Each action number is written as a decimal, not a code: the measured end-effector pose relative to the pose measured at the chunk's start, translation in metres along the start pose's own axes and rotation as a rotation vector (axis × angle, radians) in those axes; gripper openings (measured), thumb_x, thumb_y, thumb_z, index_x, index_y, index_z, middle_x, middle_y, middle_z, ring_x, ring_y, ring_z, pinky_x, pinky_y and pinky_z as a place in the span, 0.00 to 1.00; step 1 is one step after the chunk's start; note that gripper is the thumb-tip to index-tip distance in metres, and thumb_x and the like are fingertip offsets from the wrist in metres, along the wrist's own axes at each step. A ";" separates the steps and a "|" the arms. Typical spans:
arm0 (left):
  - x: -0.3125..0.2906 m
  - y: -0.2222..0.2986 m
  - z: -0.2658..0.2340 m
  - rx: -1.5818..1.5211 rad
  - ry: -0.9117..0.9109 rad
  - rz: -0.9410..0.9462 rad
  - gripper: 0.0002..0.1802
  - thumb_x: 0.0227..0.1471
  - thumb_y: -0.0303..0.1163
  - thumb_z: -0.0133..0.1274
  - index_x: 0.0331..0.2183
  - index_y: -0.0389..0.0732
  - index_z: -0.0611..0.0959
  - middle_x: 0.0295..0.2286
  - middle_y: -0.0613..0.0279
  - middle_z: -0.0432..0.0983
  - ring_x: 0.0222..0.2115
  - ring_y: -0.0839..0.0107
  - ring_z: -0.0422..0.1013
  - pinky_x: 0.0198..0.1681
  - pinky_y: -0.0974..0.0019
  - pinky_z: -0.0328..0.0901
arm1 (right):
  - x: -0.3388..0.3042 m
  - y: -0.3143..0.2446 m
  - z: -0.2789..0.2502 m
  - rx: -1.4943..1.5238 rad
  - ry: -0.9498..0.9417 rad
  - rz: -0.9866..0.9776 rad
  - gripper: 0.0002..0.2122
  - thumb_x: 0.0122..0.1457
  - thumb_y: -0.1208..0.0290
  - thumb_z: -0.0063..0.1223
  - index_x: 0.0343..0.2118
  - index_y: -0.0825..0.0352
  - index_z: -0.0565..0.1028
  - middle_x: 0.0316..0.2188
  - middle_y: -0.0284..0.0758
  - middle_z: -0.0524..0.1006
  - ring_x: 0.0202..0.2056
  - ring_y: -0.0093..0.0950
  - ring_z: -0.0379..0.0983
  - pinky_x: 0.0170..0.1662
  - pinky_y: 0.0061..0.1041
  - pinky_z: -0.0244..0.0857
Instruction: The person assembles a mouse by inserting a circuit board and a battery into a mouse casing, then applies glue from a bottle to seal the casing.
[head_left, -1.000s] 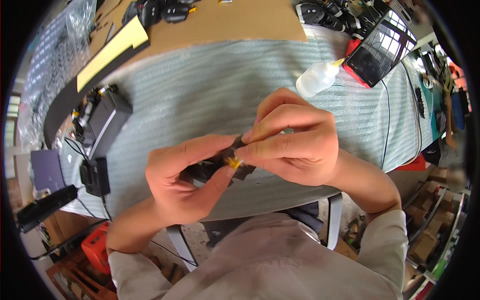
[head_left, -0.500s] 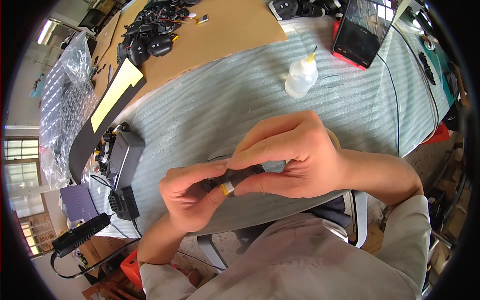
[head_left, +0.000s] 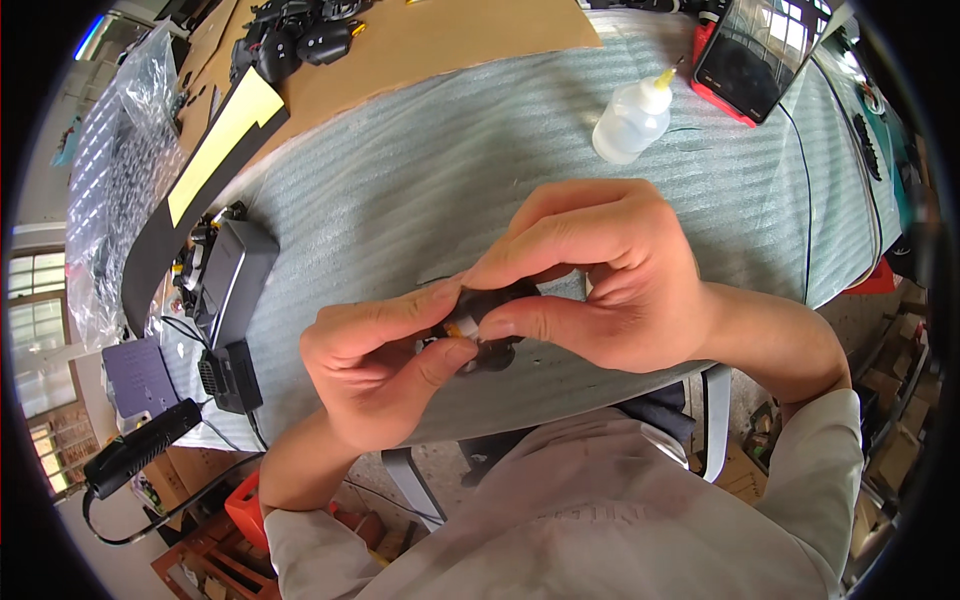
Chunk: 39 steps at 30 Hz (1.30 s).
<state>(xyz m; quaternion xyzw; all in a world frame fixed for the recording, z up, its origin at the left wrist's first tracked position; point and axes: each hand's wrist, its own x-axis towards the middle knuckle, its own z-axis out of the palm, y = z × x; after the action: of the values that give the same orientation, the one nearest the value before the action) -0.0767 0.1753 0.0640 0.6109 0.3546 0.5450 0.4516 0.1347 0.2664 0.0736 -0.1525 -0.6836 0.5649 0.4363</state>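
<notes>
Between my two hands is a small black plastic casing [head_left: 493,357] with rounded ends, much of it covered by my fingers. A little silver battery [head_left: 464,326] with a yellow end sits against it. My left hand [head_left: 372,368] pinches the left side, its thumb tip beside the yellow end. From the right, my right hand [head_left: 625,275] grips the casing between thumb and bent forefinger, the thumb tip touching near the battery. Both hands are close together above the table's near edge. What lies inside the casing is hidden.
A white squeeze bottle [head_left: 632,122] with a yellow tip stands beyond my right hand, near a phone [head_left: 757,60] on a red stand. Similar black casings [head_left: 290,45] are heaped on brown cardboard [head_left: 450,35]. At left are a grey box [head_left: 240,275] and a cabled black handheld tool [head_left: 143,447].
The casing has been tilted in my hands, and a rounded part of it now shows below my right thumb. My left thumb has moved in closer to the battery. The whole view has shifted slightly.
</notes>
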 end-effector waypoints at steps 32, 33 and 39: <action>0.025 -0.002 0.018 -0.097 0.050 -0.439 0.09 0.61 0.26 0.52 0.42 0.32 0.79 0.30 0.62 0.78 0.24 0.77 0.73 0.27 0.72 0.70 | 0.015 -0.001 -0.079 -0.803 0.140 0.495 0.25 0.51 0.66 0.67 0.47 0.73 0.67 0.38 0.48 0.79 0.37 0.42 0.79 0.38 0.37 0.70; 0.028 0.000 0.020 -0.001 0.029 -0.466 0.09 0.60 0.26 0.53 0.41 0.32 0.80 0.28 0.62 0.79 0.22 0.77 0.73 0.26 0.73 0.69 | 0.014 -0.004 -0.079 -0.773 0.091 0.450 0.22 0.54 0.68 0.65 0.47 0.71 0.66 0.37 0.41 0.76 0.37 0.31 0.74 0.37 0.30 0.68; 0.075 -0.004 0.019 0.414 -0.347 -0.347 0.08 0.53 0.30 0.59 0.34 0.35 0.82 0.19 0.56 0.76 0.17 0.70 0.72 0.21 0.68 0.63 | 0.002 0.007 -0.100 -0.418 -0.055 0.268 0.20 0.60 0.68 0.61 0.49 0.67 0.62 0.37 0.33 0.74 0.36 0.21 0.70 0.39 0.22 0.65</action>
<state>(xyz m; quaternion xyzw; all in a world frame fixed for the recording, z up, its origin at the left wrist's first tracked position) -0.0465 0.2428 0.0859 0.7041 0.4746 0.2637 0.4577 0.2082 0.3335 0.0660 -0.3134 -0.7708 0.4681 0.2975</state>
